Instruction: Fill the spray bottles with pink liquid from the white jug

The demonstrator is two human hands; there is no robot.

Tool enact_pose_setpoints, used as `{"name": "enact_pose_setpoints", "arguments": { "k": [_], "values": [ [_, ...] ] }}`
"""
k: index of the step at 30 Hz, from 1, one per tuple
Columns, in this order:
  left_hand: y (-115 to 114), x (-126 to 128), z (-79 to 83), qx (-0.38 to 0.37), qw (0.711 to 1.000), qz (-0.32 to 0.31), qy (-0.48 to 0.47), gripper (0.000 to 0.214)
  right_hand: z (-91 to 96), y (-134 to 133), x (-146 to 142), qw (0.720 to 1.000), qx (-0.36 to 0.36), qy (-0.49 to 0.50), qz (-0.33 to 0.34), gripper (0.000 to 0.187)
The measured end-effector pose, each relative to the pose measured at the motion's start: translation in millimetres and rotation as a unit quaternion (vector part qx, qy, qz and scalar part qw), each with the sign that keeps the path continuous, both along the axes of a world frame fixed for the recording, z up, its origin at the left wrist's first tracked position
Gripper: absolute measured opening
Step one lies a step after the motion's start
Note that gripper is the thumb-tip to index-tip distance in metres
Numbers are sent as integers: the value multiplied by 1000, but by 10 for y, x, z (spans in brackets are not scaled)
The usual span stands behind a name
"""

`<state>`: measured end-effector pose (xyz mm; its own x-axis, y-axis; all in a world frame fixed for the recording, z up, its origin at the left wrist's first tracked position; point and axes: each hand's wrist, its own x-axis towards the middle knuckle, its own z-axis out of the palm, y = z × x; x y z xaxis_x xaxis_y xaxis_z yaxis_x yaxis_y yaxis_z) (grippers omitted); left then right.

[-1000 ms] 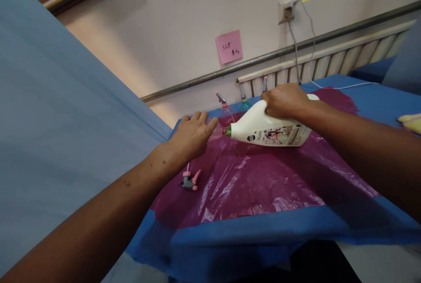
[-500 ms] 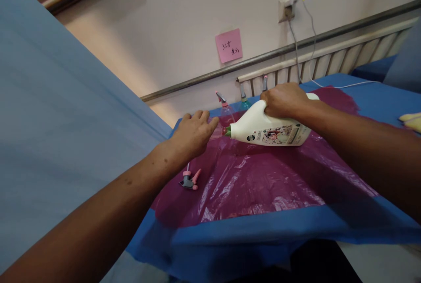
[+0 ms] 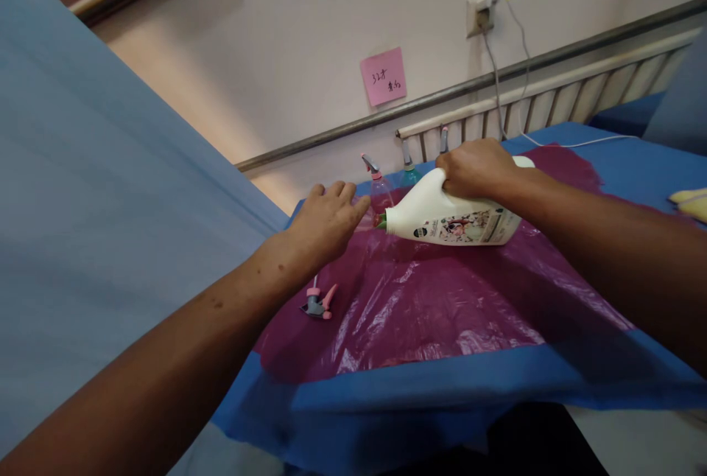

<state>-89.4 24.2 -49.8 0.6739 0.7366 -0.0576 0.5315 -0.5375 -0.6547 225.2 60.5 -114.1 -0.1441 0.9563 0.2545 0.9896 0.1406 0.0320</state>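
My right hand [image 3: 478, 166] grips the handle of a cream-white detergent jug [image 3: 469, 222]. The jug lies tipped on its side in the air, its uncapped mouth and green spout [image 3: 381, 221] pointing left. Close to that spout, my left hand [image 3: 331, 218] is open, palm down, its fingers stretched forward and slightly apart. Something clear and pinkish shows between the hand and the spout, but I cannot tell if they touch it. A grey and pink spray trigger head [image 3: 319, 304] lies loose below my left hand. Behind the jug's mouth stands a clear spray bottle with a pink collar [image 3: 376, 175].
A teal spray bottle [image 3: 410, 175] and another trigger head [image 3: 444, 138] stand behind the jug. A purple plastic sheet [image 3: 431, 299] covers part of the blue table cover [image 3: 420, 387]. A radiator [image 3: 541, 104], a cable [image 3: 596, 143] and a blue curtain [image 3: 110, 203] border the table.
My left hand has shifted very slightly up and to the right. The jug and my right hand stay almost in place.
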Motion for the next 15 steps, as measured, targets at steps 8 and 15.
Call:
{"name": "enact_pose_setpoints", "arguments": {
  "k": [8, 15],
  "values": [
    [-9, 85, 67, -2, 1000, -15, 18, 61, 8, -10, 8, 1000, 2, -8, -2, 41],
    [-29, 186, 125, 5, 998, -51, 30, 52, 12, -13, 17, 1000, 4, -2, -3, 38]
  ]
}}
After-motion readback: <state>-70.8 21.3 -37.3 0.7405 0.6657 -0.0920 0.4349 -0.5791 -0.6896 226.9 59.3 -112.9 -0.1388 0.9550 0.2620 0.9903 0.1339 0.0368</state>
